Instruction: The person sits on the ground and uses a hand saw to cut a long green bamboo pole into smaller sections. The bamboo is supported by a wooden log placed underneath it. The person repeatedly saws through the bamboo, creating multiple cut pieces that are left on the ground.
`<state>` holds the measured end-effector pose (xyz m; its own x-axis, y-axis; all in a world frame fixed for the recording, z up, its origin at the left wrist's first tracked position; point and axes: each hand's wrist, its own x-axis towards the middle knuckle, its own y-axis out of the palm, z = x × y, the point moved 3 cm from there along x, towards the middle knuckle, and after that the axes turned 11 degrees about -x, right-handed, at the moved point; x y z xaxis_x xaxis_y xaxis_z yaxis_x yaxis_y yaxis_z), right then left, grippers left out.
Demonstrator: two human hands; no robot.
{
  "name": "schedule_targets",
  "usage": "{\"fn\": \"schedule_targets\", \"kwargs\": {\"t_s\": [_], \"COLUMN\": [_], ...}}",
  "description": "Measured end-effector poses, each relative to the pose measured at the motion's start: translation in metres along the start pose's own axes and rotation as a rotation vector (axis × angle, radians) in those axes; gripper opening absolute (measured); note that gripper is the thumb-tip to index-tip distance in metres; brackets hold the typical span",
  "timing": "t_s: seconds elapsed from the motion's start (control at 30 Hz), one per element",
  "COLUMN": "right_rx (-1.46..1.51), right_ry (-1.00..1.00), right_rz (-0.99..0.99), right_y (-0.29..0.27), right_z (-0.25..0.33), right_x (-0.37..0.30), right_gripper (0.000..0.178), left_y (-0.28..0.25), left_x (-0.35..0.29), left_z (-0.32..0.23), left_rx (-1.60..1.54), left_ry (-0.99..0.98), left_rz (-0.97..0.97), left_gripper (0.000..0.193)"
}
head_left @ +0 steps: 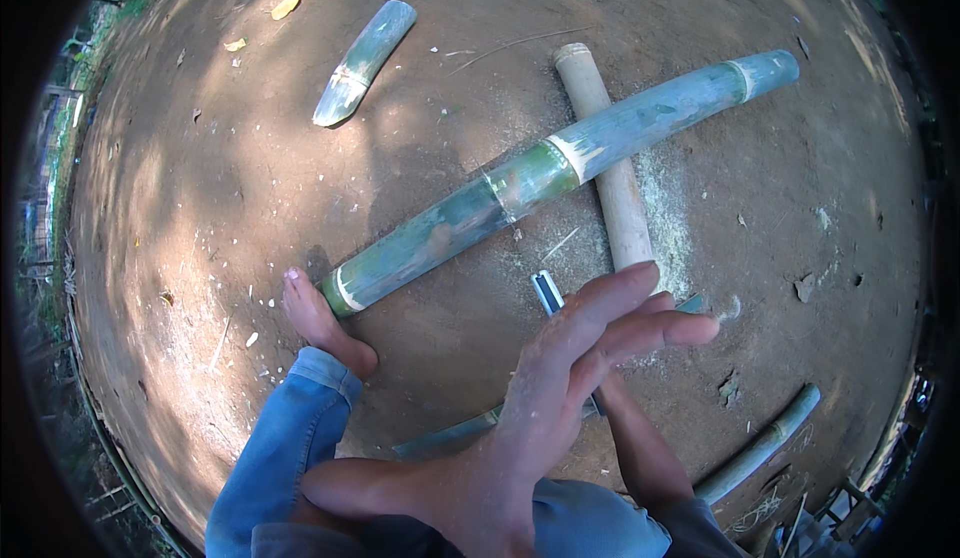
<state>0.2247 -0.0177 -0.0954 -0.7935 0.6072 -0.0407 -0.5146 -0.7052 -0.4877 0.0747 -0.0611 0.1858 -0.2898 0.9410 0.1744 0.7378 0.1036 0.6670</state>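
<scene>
My left hand point(575, 358) is raised close in front, its fingers stretched out and apart, with nothing in it. Behind it reaches my right forearm point(645, 448); the right hand itself is hidden. A narrow tool with a pale and dark end point(547, 292) shows beside my left hand, the rest of it covered. Beyond lies a long green bamboo pole point(440, 228), slanting up to the right across a paler bamboo piece point(605, 148). My bare left foot point(322, 323) is against the pole's near end.
A short bamboo length point(365, 63) lies at the far left on the dirt ground point(480, 78). Another bamboo piece point(765, 443) rests at the lower right, and a green piece point(450, 436) lies near my legs. Pale sawdust point(665, 218) is scattered beside the crossing.
</scene>
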Motion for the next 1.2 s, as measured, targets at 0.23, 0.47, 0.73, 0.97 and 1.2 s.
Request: {"fn": "schedule_targets", "kwargs": {"t_s": [0.23,0.47,0.73,0.97,1.2], "right_rx": [-0.077,-0.101,-0.034,-0.110,-0.322], "right_ry": [0.230,0.232,0.249,0.065,0.222], "right_rz": [0.174,0.182,0.213,0.092,0.146], "right_y": [-0.014,-0.017,-0.013,-0.010,-0.015], "right_z": [0.034,0.034,0.026,0.038,0.072], "right_x": [0.027,0.026,0.023,0.022,0.024], "right_gripper": [0.046,0.047,0.040,0.047,0.047], "left_y": [-0.112,-0.113,-0.018,-0.033,-0.221], "left_x": [-0.012,-0.012,-0.015,-0.023,-0.019], "left_z": [0.047,0.049,0.009,-0.009,0.061], "left_rx": [0.234,0.319,0.255,0.494,1.630], "left_ry": [-0.214,-0.210,0.105,0.156,-0.268], "left_rz": [-0.562,-0.544,-0.038,-0.112,-0.506], "left_gripper": [0.110,0.108,0.128,0.110,0.091]}}
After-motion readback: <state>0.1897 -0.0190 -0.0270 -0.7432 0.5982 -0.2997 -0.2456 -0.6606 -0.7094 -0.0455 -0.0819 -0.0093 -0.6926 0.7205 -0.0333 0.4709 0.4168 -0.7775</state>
